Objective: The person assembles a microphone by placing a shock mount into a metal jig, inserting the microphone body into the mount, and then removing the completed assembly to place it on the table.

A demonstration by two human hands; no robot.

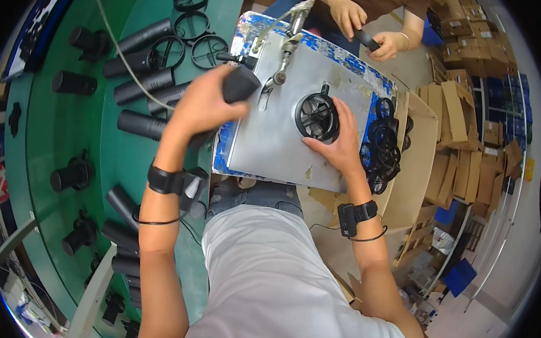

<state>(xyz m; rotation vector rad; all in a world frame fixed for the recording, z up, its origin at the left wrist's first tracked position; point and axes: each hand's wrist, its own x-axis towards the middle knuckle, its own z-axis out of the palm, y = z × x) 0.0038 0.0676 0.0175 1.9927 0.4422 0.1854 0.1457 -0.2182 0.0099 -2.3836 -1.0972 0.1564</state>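
My left hand is closed around a black cylinder at the left edge of the metal plate. On that plate, my right hand grips the side of a black round ring with crossed spokes inside and a small tab on top. Thumb and fingers wrap its right edge. Between my hands, toward the far side, stands a metal jointed lever fixture. The cylinder's far end and my left fingertips are partly hidden.
Black ribbed tubes and large black rings lie on the green bench at left. Several spoked rings are heaped right of the plate. Across from me, a person's hands hold a black part. Cardboard boxes stand at right.
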